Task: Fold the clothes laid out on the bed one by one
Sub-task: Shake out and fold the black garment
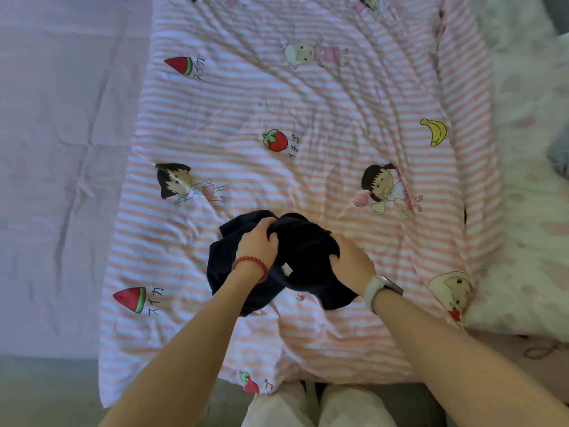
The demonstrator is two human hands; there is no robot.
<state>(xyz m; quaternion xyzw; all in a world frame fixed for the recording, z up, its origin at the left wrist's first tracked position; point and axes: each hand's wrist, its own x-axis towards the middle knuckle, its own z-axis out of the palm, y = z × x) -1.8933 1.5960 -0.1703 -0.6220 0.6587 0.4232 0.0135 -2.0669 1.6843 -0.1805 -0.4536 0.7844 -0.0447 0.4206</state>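
Note:
A dark navy garment (304,251) lies bunched in a crumpled heap on the pink-striped cartoon quilt (308,118), near its front middle. My left hand (257,241), with a red bead bracelet on its wrist, grips a fold at the garment's upper left. My right hand (349,260), with a white watch on its wrist, grips the cloth at the garment's right side. A small white label shows between my two hands. The garment's shape is hidden in the folds.
The quilt covers most of the bed. A plain lilac sheet (61,149) lies to the left. A white, pink-patterned blanket (523,211) lies bunched along the right. My legs in light trousers (308,408) stand at the bed's front edge.

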